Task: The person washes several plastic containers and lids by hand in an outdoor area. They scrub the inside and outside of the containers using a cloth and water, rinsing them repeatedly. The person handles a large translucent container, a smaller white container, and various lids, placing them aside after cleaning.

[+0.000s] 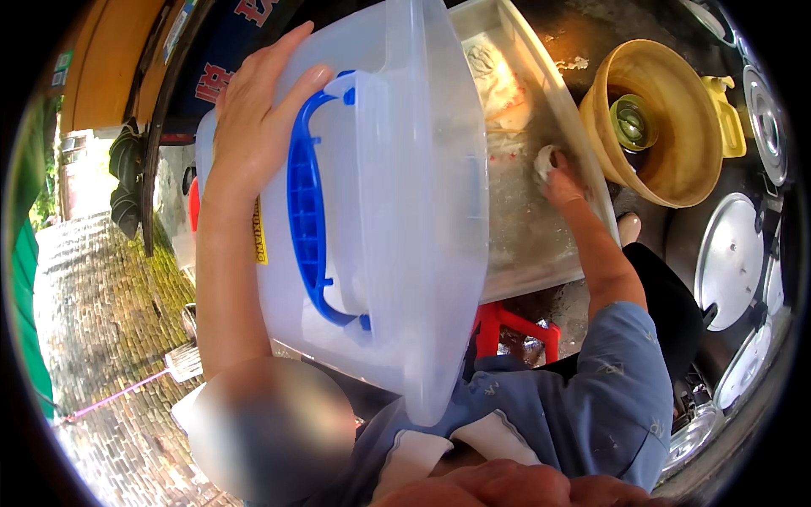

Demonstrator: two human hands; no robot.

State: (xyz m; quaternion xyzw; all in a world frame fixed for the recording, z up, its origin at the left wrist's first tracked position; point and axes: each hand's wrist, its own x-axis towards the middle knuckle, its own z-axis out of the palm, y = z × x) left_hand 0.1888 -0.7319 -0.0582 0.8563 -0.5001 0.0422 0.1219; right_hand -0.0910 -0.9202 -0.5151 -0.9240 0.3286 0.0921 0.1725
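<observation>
A large translucent plastic storage box (393, 209) stands tilted up on its side before me, its blue carrying handle (306, 215) facing left. My left hand (260, 108) holds the box, palm and spread fingers against its outer wall above the handle. In a shallow, light-coloured tub (532, 247) to the right of the box, my right hand (564, 180) grips a crumpled whitish cloth (545, 163). Farther along, a wet, stained cloth or bag (500, 89) lies in the tub. The box's wall hides part of the tub.
Right of the tub sits a yellowish plastic bucket (659, 127) holding a small green container (632, 122). Several round metal lids (732, 253) line the right side. A red plastic stool (516, 333) shows below the tub. Brick paving (114, 304) and a pink-handled broom (184, 362) lie left.
</observation>
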